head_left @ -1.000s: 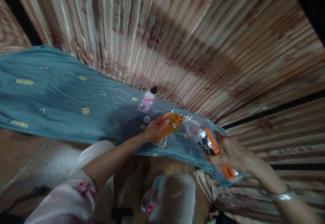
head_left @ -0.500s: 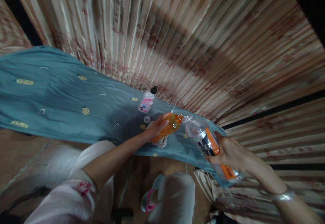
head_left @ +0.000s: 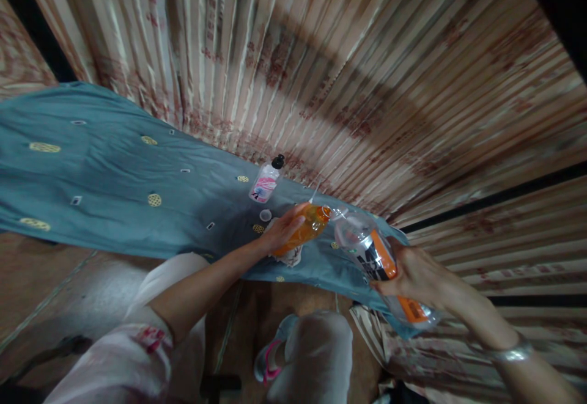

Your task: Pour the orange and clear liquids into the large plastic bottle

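Observation:
My left hand [head_left: 285,233] is wrapped round a bottle of orange liquid [head_left: 312,225], tilted with its mouth up to the right. In my right hand [head_left: 415,275] is a large clear bottle [head_left: 373,257] with an orange, black and white label; it lies slanted, its neck toward the upper left. The two bottle mouths meet or nearly meet; whether liquid passes between them I cannot tell. Beneath my left hand lies a crumpled white cloth or paper [head_left: 290,258]. A small white cap [head_left: 265,215] rests just left of that hand.
A small clear bottle with a pink label and black top [head_left: 266,183] is on the blue-green patterned cloth [head_left: 114,178]. Behind it hangs a pleated curtain [head_left: 275,55]. A dark bar [head_left: 504,196] crosses at the right. My knees and a sandalled foot [head_left: 270,361] are below.

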{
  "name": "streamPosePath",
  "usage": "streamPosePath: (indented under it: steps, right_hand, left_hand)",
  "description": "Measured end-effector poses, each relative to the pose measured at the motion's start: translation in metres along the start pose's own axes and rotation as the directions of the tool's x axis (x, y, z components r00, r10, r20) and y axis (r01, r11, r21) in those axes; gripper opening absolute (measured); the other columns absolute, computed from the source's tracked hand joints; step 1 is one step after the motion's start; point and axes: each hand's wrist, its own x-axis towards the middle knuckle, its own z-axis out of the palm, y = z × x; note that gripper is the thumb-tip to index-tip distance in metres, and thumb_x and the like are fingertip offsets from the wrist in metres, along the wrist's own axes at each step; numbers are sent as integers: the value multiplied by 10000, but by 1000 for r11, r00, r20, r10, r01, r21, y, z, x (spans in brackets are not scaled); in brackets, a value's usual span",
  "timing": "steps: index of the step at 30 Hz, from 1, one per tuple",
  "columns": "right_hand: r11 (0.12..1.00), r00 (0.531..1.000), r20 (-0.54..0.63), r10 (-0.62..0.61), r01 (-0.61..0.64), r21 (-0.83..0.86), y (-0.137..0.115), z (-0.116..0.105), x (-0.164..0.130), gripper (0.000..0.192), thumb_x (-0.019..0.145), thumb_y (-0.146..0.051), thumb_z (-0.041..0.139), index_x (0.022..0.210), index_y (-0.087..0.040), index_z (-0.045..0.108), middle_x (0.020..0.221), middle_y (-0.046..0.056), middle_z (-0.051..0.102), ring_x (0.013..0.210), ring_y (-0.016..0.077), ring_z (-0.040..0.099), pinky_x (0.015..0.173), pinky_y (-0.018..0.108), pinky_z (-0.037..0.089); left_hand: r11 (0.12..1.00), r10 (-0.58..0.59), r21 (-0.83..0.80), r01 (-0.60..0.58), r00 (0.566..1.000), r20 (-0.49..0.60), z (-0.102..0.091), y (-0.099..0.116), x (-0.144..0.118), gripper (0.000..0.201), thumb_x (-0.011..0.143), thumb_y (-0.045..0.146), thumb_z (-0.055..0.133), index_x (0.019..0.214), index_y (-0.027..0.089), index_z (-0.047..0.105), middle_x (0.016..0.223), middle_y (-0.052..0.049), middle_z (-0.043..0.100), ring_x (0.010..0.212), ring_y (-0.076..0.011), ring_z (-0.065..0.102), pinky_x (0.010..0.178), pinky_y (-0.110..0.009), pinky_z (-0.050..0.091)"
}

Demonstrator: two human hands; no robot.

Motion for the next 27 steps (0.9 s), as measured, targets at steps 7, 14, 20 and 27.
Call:
streamPosePath:
  steps: [7, 14, 20, 27]
  right_hand:
    - [1000, 1000, 7, 6, -6, 9, -3, -1, -1, 485, 794, -534, 892, 890, -379, 442, 623, -112, 428, 607, 216, 551, 659, 364, 363]
    - [1000, 1000, 13, 10, -10, 4, -4, -3, -1, 459, 807, -511, 871, 876, -381, 437, 652, -87, 490, 616, 218, 573, 657, 368, 373]
    - [1000, 1000, 25, 6, -7, 21, -4, -2, -1, 434, 817, -509, 863, 871, -369, 456, 688, -72, 546, 638, 205, 558, 674, 368, 395]
    - [1000, 1000, 25, 6, -6, -16, -2, 0, -1, 443, 824, -531, 852, 876, -377, 440, 636, -116, 398, 612, 202, 508, 648, 366, 357]
  left_hand:
    - [1000, -8, 3, 8, 1000, -14, -1, -1, 0, 957, 1121, 919, 676, 1870, 325, 719, 1956, -50, 725, 1917, -407, 587, 1669, -531, 379]
    - [1000, -11, 8, 12, 1000, -25, -1, 3, -1, 930, 1150, 869, 690, 1856, 264, 722, 1932, -87, 747, 1894, -456, 608, 1651, -556, 403]
    - [999, -24, -35, 22, 999, -39, 1, 5, -2, 880, 1111, 871, 731, 1814, 343, 762, 1923, -47, 757, 1890, -402, 627, 1645, -541, 421]
    - [999, -24, -29, 24, 999, -23, -1, 4, -2, 968, 1093, 938, 712, 1834, 316, 750, 1964, -52, 720, 1918, -396, 591, 1663, -519, 377]
